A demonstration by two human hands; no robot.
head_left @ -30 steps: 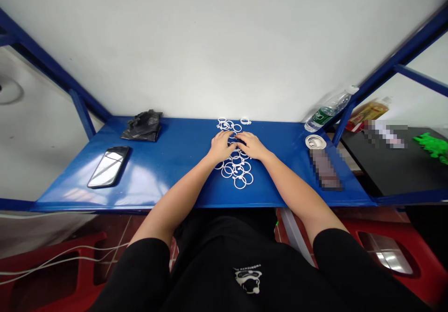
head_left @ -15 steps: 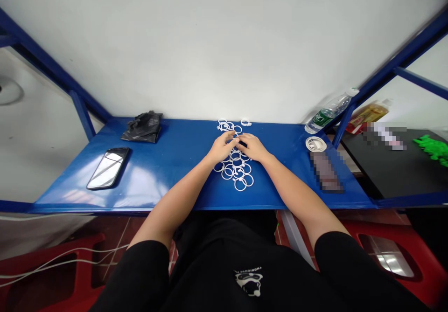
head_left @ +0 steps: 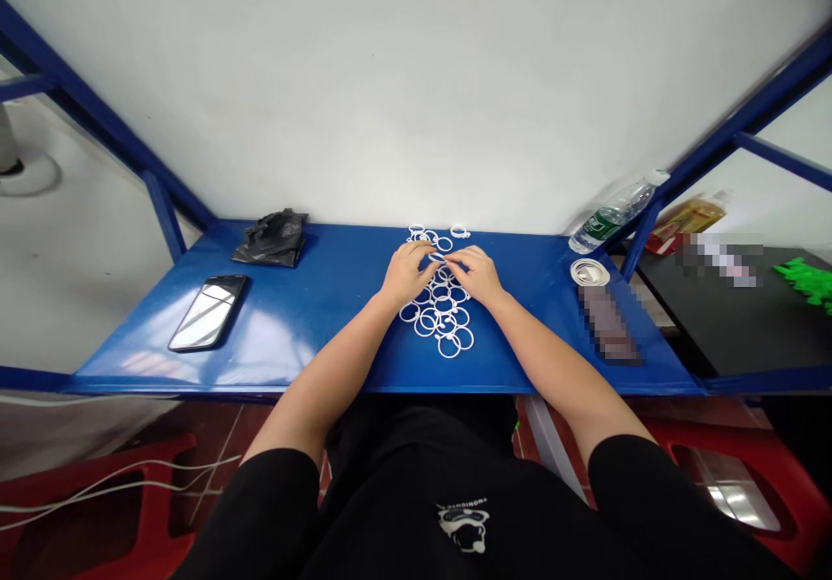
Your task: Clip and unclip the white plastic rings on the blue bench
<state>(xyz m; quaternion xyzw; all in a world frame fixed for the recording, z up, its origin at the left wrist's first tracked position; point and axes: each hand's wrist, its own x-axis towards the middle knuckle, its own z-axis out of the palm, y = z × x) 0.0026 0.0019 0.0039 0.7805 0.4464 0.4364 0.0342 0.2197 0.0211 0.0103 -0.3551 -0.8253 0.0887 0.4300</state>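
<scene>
Between my fingertips, over the middle of the blue table (head_left: 325,320), is a white plastic ring (head_left: 438,257). My left hand (head_left: 406,271) pinches its left side, thumb and fingers closed. On the right, my right hand (head_left: 477,274) has its fingertips closed on the same ring's edge. Below and partly under both hands lies an overlapping spread of similar thin white rings (head_left: 448,357), some with a small knob or eyelet. Beyond my fingers is a smaller group of white rings (head_left: 444,249), and a single ring (head_left: 459,235) lies by the wall.
A black plastic bag (head_left: 273,237) and a phone (head_left: 206,313) are on the left. At the right stand a clear water bottle (head_left: 607,218), a coiled white strap or cable (head_left: 589,272) and a blurred flat item (head_left: 609,324). Blue metal bars (head_left: 162,207) frame the table.
A white ring now shows between my fingertips, where my hands hid it before. My hands have shifted slightly, and the whole view has moved a little.
</scene>
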